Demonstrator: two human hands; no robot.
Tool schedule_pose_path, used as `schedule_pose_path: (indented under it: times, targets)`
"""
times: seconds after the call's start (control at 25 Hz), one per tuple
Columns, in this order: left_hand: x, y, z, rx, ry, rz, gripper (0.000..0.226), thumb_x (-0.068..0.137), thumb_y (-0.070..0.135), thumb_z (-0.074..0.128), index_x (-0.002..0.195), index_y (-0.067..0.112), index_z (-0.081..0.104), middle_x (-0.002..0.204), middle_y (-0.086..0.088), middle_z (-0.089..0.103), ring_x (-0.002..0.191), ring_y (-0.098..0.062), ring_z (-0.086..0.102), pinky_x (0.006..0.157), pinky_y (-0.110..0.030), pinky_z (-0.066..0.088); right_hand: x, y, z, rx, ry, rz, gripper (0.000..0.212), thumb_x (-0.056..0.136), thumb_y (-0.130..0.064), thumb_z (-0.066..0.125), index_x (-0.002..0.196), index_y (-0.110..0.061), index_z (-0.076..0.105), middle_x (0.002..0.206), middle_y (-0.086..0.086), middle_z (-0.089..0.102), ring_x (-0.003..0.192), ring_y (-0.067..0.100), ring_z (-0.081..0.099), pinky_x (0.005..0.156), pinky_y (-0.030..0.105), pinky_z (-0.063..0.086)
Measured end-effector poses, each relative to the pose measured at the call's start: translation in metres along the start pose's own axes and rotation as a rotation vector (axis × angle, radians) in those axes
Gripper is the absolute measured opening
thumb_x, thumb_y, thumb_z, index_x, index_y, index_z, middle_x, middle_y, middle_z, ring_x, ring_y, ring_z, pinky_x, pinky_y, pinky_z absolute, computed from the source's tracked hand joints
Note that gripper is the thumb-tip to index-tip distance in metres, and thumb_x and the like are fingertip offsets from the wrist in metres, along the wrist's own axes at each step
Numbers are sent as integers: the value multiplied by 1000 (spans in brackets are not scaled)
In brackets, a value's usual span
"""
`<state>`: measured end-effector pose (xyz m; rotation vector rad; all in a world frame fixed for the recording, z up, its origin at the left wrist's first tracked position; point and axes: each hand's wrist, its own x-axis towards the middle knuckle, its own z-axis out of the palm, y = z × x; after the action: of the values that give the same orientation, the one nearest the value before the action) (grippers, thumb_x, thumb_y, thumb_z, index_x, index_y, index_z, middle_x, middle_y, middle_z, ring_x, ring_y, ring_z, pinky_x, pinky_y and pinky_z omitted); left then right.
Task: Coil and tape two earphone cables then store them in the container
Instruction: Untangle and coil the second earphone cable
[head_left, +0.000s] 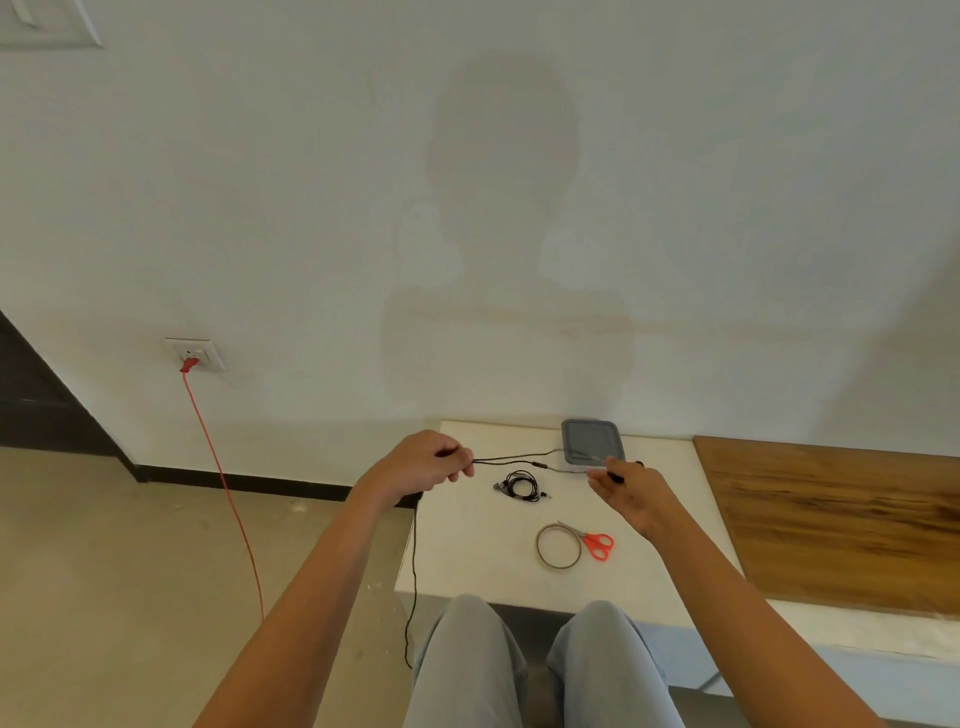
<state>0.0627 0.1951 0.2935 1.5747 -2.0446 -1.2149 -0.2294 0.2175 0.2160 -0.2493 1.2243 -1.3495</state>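
- We see one black earphone cable (540, 465) stretched above the tabletop (467, 545), tail hanging off its left edge.
- The second earphone cable (521, 486) lies coiled mid-tabletop.
- The grey container (592, 440), lid on, sits at the far edge.

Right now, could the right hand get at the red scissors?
Probably yes: the scissors lie uncovered nearer than the right hand, nothing between, though it pinches the stretched earphone cable and must release it.

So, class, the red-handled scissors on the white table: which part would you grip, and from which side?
Grip the scissors by their red handle loops, coming from the right. The blades point left across the tape roll, while the loops lie on bare table outside it. The left hand and right hand both hold the earphone cable.
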Motion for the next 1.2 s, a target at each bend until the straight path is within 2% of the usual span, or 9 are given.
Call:
schedule_pose_path:
  times: [0.16,0.28,0.36,0.44,0.6,0.76,0.88,1.08,1.2]
  targets:
    - [7,16,30,-138,47,30,29,97,32,51,81,17,71,72,5,59,63,-12,45,56,-22,36,-7,6,20,-464,-15,-119,63,80,-3,65,135,4,35,104,12,53,97,21,53,82,30,53]
    - [11,28,45,-139,16,74,28,97,33,52,79,20,70,70,6,61,60,-11,46,54,-24,37,-27,12,36,-652,-307,-296,89,81,-1,63,150,-20,10,134,-8,35,125,10,37,102,33,34]
    - [13,36,52,-117,17,97,29,96,33,52,75,21,68,67,5,62,56,-10,47,53,-26,39,-42,11,47,-756,-544,-375,69,90,-5,60,147,-24,26,138,-14,44,126,3,44,106,28,36]
    - [14,41,53,-124,28,98,33,96,37,51,75,18,67,66,5,63,53,-7,50,55,-24,43,-48,8,53,-968,-605,-507,33,95,-11,54,127,-21,54,105,-5,71,97,5,66,89,27,51]
    - [8,30,38,-41,-93,40,42,95,47,50,76,14,68,64,8,64,55,-4,56,58,-16,46,-49,-5,53,-1159,-369,-742,22,97,-9,48,92,-16,68,72,-8,65,61,0,55,60,17,43]
    - [-2,-3,15,-140,-136,-56,37,97,39,50,68,19,61,56,10,49,55,-9,43,60,-20,38,-38,-19,38,-915,48,-763,25,95,-2,43,87,-12,65,74,0,63,65,10,53,59,19,40]
    - [-7,-15,-1,-132,-73,-100,39,96,40,50,65,19,58,51,11,40,53,-9,38,65,-23,39,-27,-16,25,-804,203,-673,23,96,-4,41,89,-10,63,84,5,65,77,18,56,65,21,44]
    - [-8,-7,-10,-49,56,-40,41,94,44,52,68,13,57,60,5,45,59,-10,45,69,-26,48,-18,-3,14,-865,257,-696,22,100,-8,39,95,-7,61,89,6,65,80,22,58,69,24,42]
    - [-13,6,-9,-491,108,4,31,97,35,52,76,12,54,57,6,34,54,-11,31,58,-23,48,-10,-4,3,-1056,177,-621,22,98,-7,41,92,-13,61,94,11,69,78,25,60,63,22,44]
